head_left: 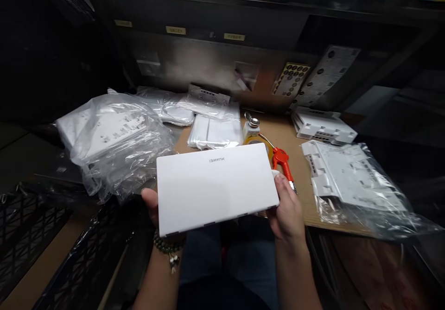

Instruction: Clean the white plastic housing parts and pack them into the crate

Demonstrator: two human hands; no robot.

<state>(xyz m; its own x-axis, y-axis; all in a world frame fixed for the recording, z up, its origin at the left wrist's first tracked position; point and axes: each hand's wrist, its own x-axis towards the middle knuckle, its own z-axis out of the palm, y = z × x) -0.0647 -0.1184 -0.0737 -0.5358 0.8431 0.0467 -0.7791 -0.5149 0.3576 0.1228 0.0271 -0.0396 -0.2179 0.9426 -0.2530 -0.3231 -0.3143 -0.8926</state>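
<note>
A white plastic cover marked HUAWEI, its lettering upside down to me, is held above my lap with its broad smooth face up. My left hand supports it at the left edge; the thumb shows and the other fingers are hidden beneath. At the right edge, my right hand grips it between thumb and fingers. A small white bit, perhaps cloth, shows by the right thumb. Just beyond that hand lies a red-handled air blow gun. Next to it stands a white pump bottle with a metal top.
Bagged white covers are heaped at the left. A stack of clear plastic bags lies at the back middle. More white covers and a bagged part rest on the cardboard at right. Sticker sheets hang on the metal back panel.
</note>
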